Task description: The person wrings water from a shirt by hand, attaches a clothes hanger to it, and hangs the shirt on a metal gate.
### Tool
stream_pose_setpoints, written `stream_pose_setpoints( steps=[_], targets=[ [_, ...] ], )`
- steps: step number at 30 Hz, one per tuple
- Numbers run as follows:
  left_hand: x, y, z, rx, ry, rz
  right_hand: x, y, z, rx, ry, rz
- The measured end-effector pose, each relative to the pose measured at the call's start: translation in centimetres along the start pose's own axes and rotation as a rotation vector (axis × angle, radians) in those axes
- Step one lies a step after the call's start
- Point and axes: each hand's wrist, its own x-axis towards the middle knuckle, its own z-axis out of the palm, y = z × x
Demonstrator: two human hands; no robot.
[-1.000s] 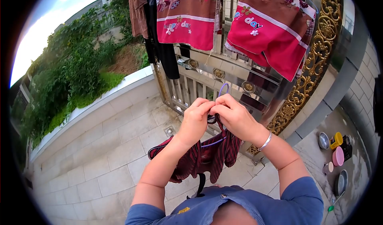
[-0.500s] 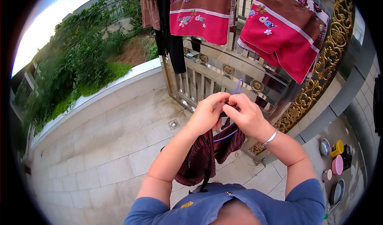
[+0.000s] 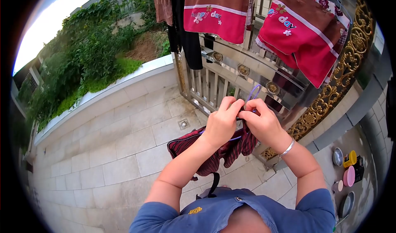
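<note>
My left hand [image 3: 224,123] is closed, fingers pinched on a dark red striped garment [image 3: 206,163]. Close beside it, my right hand [image 3: 264,121] is also closed on the upper part of the same garment. The hook of a purple clothes hanger [image 3: 254,91] sticks up just beyond my fingertips. Some of the hanger's lower bar shows among the cloth, which hangs below both hands with one side swung out to the left. My fingers hide the exact spot where cloth and hanger meet.
Pink and brown printed cloths [image 3: 216,20] and dark clothing [image 3: 190,39] hang by a metal gate [image 3: 243,82]. A low white wall [image 3: 119,84] borders plants on the left. Several basins, including a pink one [image 3: 349,176], stand at the lower right. A drain [image 3: 184,124] sits in the tiled floor.
The garment's left part has spread outward and up to the left. My hands have shifted slightly right in view, with the left hand's knuckles turned more upward. The background has also shifted right.
</note>
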Motion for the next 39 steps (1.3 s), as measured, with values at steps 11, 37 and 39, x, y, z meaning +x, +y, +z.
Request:
stream_pose_setpoints(
  steps=[11,37,39],
  targets=[
    [0.5,0.1,-0.7,-0.731,-0.281,-0.519,-0.7,-0.1,-0.7,0.227,-0.077,0.138],
    [1.3,1.2,1.4,-0.815,-0.230,-0.646,-3.3,0.6,-1.0,-0.089,0.190,-0.010],
    [1.4,1.1,1.5,-0.821,-0.166,-0.643,-3.5,0.7,-0.8,-0.077,0.262,-0.062]
  ],
)
